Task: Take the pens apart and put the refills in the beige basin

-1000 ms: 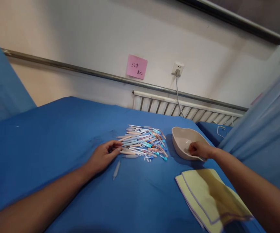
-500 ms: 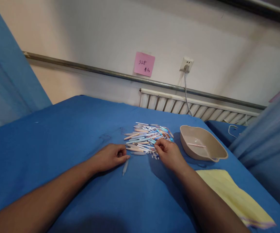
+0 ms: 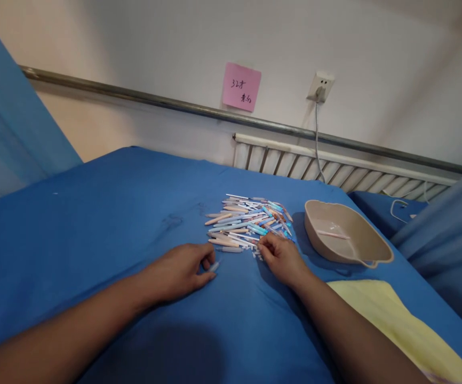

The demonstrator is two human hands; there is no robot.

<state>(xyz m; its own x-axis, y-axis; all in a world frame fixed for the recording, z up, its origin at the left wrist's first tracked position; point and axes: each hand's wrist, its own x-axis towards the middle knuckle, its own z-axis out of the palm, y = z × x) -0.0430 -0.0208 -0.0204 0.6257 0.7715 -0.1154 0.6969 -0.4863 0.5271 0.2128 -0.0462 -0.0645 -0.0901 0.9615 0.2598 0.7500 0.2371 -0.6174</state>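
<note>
A second ago my right grip (image 3: 281, 256) was over at the basin (image 3: 375, 250); half a second ago it had come back to the pile of pens (image 3: 247, 224), and it stays there now, with the fingertips on the pile's near edge. The fingers are bent and bunched together over the closest pens, but I cannot tell whether they pinch one. My left grip (image 3: 183, 269) has changed more. Earlier its fingers lay flat beside a pale pen (image 3: 214, 265) that stuck out past them on the blue sheet (image 3: 95, 224). Now forefinger and thumb have curled shut on that pen, and only its light tip shows beyond my fingertips.

The pale pen is short, slim and whitish-clear. It lies low on the sheet, just off the pile's near left corner and between my two grips. The pile itself is a loose heap of thin pens in pink, peach, white and blue, lying crosswise. One pink pen (image 3: 332, 234) lies alone in the beige basin, well to the right of my right grip. A yellow cloth (image 3: 407, 330) lies under my right forearm's far side.
</note>
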